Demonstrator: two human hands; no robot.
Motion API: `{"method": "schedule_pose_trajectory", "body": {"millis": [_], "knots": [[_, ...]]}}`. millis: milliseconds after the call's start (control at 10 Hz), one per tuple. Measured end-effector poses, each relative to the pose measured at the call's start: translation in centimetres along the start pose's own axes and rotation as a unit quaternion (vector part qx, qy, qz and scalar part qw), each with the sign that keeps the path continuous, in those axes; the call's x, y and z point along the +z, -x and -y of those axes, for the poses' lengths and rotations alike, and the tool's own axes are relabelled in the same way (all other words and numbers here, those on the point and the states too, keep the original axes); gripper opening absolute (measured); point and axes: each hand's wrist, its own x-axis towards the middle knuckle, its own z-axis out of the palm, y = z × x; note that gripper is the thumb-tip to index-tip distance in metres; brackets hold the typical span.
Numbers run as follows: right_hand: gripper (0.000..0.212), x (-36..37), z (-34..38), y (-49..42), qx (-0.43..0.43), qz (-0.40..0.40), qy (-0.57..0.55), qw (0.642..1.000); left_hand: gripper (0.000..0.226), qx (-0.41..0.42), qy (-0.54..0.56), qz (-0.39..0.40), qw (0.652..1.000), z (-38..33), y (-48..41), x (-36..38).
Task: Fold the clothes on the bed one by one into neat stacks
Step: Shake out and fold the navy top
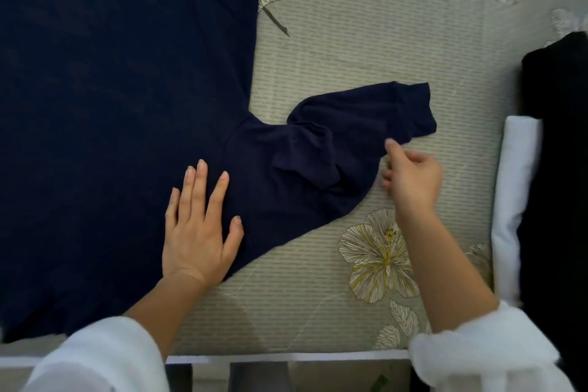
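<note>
Navy garment (111,105) lies spread flat on the bed (366,41), reaching out beyond and to the left of the left hand (200,232). That hand is open, its fingers straight and slightly spread, pressing palm-down on the cloth near the shoulder. From just past its fingertips the garment's sleeve (350,143) runs off to the right, bunched and creased, ending just above the right hand (413,178). The right hand sits at the sleeve's lower edge with its fingers curled and one digit raised against the cloth; whether it actually pinches the fabric cannot be told. Below the right wrist a yellow-lined flower (378,254) is printed on the ribbed beige bedcover. Further right of the right hand lie a white folded piece (515,200) and, beside it at the frame edge, a black folded piece (560,169), the two touching. Both forearms emerge from loose white cuffs (101,356).
</note>
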Motion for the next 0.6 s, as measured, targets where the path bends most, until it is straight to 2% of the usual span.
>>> {"method": "schedule_pose_trajectory", "body": {"millis": [100, 200, 300, 400, 500, 600], "knots": [[0.027, 2.9, 2.4, 0.5, 0.056, 0.036, -0.166, 0.984, 0.066, 0.001, 0.000, -0.003, 1.000, 0.1, 0.1, 0.1], [0.020, 3.3, 5.2, 0.3, 0.132, 0.135, -0.300, 0.935, 0.066, 0.002, 0.005, -0.003, 1.000, 0.1, 0.2, 0.1], [0.011, 0.9, 6.8, 0.9, 0.097, 0.124, -0.392, 0.906, 0.066, 0.001, 0.007, 0.001, 1.000, 0.2, 0.2, -0.1], [0.015, -3.4, 6.9, 2.8, 0.025, 0.053, -0.411, 0.910, 0.067, 0.005, 0.015, 0.005, 1.000, 0.0, 0.2, -0.5], [0.011, -5.8, 7.1, 4.3, -0.063, -0.055, -0.346, 0.934, 0.069, 0.005, 0.039, 0.021, 0.999, -0.2, 0.2, -1.0], [0.009, -14.6, 10.3, 0.1, -0.177, 0.032, -0.337, 0.924, 0.075, 0.029, 0.051, 0.085, 0.995, -0.1, 0.3, -1.4]]}}
